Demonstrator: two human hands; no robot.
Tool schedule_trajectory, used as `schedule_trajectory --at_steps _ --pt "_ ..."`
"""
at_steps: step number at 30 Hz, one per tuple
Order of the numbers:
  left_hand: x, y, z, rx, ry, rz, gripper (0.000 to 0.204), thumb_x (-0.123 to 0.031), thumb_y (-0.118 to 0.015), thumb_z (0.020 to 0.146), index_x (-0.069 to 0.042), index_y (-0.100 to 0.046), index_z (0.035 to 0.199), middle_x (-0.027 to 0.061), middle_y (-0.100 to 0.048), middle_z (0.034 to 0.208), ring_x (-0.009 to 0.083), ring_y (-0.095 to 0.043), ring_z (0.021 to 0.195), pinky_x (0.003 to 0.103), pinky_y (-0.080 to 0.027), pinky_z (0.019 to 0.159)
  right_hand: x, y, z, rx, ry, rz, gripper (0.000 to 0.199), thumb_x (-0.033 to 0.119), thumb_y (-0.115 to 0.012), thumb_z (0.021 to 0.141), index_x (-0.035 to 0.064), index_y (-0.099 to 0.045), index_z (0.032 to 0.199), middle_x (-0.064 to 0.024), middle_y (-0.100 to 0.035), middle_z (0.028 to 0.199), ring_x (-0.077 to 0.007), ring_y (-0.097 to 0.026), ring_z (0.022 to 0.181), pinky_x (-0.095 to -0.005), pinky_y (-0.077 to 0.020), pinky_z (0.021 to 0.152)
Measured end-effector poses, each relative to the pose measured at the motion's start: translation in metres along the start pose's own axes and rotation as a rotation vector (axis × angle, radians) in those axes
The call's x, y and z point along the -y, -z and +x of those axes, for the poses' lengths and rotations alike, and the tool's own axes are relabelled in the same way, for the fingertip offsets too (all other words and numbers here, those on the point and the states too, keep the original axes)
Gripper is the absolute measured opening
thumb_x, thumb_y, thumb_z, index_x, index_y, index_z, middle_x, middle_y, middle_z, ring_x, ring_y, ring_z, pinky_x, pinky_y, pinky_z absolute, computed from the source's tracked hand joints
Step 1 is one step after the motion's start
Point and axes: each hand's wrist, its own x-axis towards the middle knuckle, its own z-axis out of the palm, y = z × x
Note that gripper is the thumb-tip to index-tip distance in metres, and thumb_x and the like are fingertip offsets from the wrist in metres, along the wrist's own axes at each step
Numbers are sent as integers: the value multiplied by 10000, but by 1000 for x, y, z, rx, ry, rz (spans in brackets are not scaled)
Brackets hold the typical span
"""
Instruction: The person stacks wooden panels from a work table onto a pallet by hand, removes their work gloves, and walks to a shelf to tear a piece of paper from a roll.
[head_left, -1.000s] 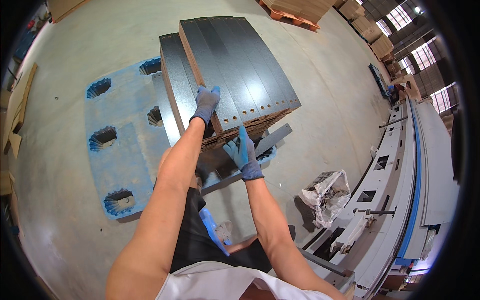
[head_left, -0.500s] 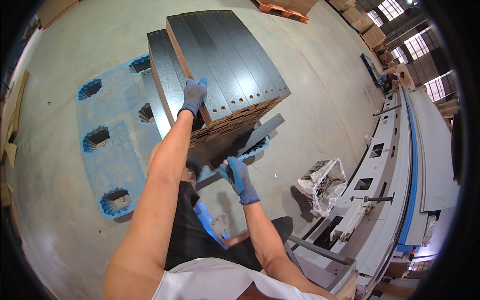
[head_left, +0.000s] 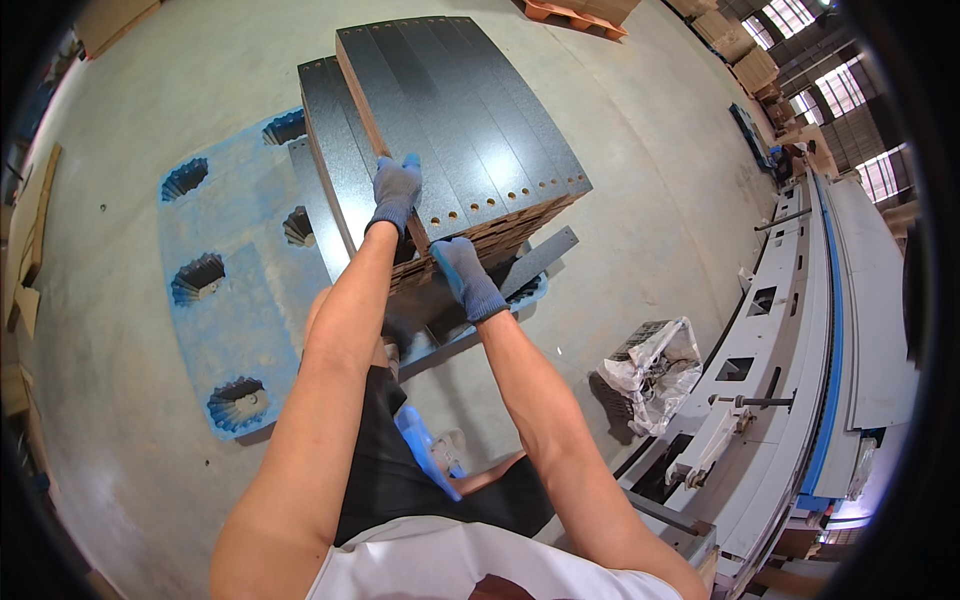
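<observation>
Up on the stack of dark boards (head_left: 470, 130), the top layer of long grey panels lay side by side, each with a row of small drilled holes near its near end. The stack sat on the far right part of a blue plastic pallet (head_left: 225, 300), its brown cut edges showing along the near side. The left hand (head_left: 396, 192), in a grey and blue work glove, was closed over the left edge of the top board, fingers curled onto the dark face. The right hand (head_left: 462, 272), gloved the same way, was pressed against the near end of the stack just below the top layer; whether it actually gripped a board or only pushed against it, I could not tell. A lower pile of the same dark panels (head_left: 325, 150) stood just beside the stack on its left, also on the pallet. One loose dark strip (head_left: 535, 258) stuck out from under the stack toward the pallet's near right corner. Off to the right, on the concrete floor (head_left: 650, 180), sat a crumpled plastic bag in a crate (head_left: 650, 365), near a long white and blue machine (head_left: 800, 380).
</observation>
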Motion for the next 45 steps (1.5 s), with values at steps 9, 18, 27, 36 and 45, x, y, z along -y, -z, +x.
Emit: schedule_trajectory --at_steps 9,18,27,36,45 --pt "0 -5 0 -58 -19 -25 640 -379 -551 891 155 -426 1221 350 -582 1129 458 -584 1081 448 -464 941 -45 2 15 35 648 -545 90 124 -593 734 50 -563 692 -232 -582 725 -394 -610 699 -428 -462 562" --pt "-2 -7 -3 -64 -16 -13 624 -386 -529 897 141 -399 1204 360 -587 1086 460 -600 1043 460 -474 921 -63 0 11 -138 339 -376 213 149 -530 758 -54 -575 807 -193 -603 731 -262 -570 702 -389 -464 648" --pt "-1 -11 -1 -142 -53 -6 617 -391 -532 908 136 -406 1203 352 -601 1065 456 -612 1020 462 -486 894 -29 -8 33 47 110 -463 280 186 -550 762 -76 -605 845 -264 -646 844 -330 -639 800 -427 -488 717" --pt "0 -7 -2 -85 3 -27 609 -405 -518 906 132 -430 1181 349 -607 1056 458 -617 1004 468 -485 887 -45 -18 27 -171 312 -546 313 199 -577 759 -108 -618 806 -305 -644 815 -419 -656 841 -449 -501 695" --pt "-1 -13 1 -111 -18 1 614 -385 -503 897 154 -416 1179 362 -587 1086 457 -605 1032 465 -474 909 -73 -14 32 -152 325 -561 260 203 -575 767 -46 -645 788 -278 -649 811 -417 -654 820 -439 -514 707"
